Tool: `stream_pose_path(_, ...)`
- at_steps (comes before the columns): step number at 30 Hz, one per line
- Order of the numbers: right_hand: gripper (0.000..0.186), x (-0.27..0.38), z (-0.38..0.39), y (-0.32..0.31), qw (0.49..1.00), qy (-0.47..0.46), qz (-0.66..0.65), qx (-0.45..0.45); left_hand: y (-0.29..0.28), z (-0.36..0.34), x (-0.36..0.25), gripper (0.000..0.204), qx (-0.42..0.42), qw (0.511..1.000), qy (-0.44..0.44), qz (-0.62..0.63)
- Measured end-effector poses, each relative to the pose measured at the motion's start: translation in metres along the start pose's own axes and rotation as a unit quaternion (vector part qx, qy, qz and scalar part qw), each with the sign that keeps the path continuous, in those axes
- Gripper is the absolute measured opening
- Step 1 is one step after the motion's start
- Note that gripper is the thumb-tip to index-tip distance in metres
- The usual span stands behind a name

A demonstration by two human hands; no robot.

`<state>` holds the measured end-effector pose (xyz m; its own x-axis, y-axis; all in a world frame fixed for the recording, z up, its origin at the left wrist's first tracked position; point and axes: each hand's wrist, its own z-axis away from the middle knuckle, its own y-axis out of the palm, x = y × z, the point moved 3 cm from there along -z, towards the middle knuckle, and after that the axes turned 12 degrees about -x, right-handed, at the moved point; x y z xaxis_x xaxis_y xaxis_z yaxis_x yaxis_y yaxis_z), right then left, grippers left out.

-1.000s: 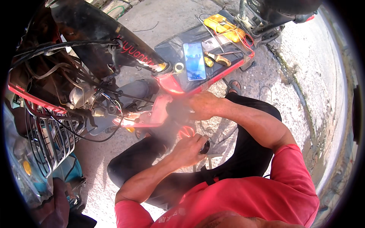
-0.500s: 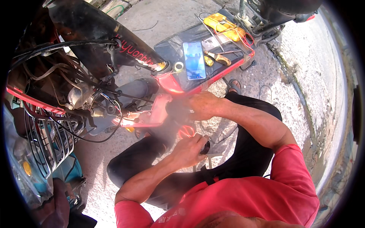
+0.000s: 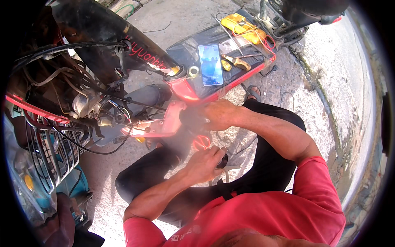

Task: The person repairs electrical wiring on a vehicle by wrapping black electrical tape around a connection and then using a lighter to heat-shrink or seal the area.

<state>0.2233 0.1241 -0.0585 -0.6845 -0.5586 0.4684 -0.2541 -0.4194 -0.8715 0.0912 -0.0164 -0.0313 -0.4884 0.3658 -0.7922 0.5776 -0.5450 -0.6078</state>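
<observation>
My left hand (image 3: pixel 204 164) is closed around a small black round object (image 3: pixel 222 161), its kind mostly hidden by the fingers. Farther out, my right hand (image 3: pixel 222 115) has its fingers curled in beside a dark, hazy patch (image 3: pixel 192 118), and what it grips there cannot be made out. Just left of that patch is a pinkish-red plastic panel (image 3: pixel 168 119) of a partly dismantled scooter. Between my hands, a loop of thin red wire (image 3: pixel 201 143) hangs near the ground.
Exposed wires (image 3: pixel 119 113) and a wire basket (image 3: pixel 53 152) are on the left. On the scooter's footboard (image 3: pixel 185 51) lie a phone (image 3: pixel 210 65), a yellow multimeter (image 3: pixel 242 29), a tape roll (image 3: pixel 193 71) and wooden-handled tools (image 3: pixel 239 63). A black column (image 3: pixel 111 37) slants across the upper left.
</observation>
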Motion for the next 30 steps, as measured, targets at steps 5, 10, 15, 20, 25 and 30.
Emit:
stream_pose_path(5, 0.04, 0.0015, -0.0003, -0.0018, 1.0, 0.007, -0.001, 0.009, -0.0015, 0.0006, -0.0014, 0.062, 0.005, 1.0, -0.006, 0.0)
stream_pose_path(10, 0.041, 0.0009, -0.0005, -0.0012, 1.0, 0.01, -0.008, 0.013, -0.0027, 0.0011, -0.0026, 0.062, 0.011, 1.0, -0.008, -0.002)
stream_pose_path(15, 0.041, 0.0009, -0.001, -0.0002, 1.0, 0.008, -0.003, 0.017, -0.003, 0.002, -0.0024, 0.063, 0.016, 1.0, -0.01, 0.0)
stream_pose_path(20, 0.04, 0.0001, -0.0007, 0.0012, 1.0, 0.011, 0.001, 0.017, -0.0033, 0.0028, -0.0026, 0.065, 0.028, 1.0, -0.011, -0.002)
stream_pose_path(25, 0.039, 0.0005, -0.0011, 0.0003, 1.0, 0.01, 0.001, 0.015, -0.0036, 0.0032, -0.0025, 0.066, 0.034, 0.999, -0.018, -0.004)
stream_pose_path(30, 0.039, 0.0003, -0.0018, 0.0009, 1.0, 0.007, 0.004, 0.015, -0.0045, 0.0031, -0.0025, 0.066, 0.032, 0.999, -0.015, -0.004)
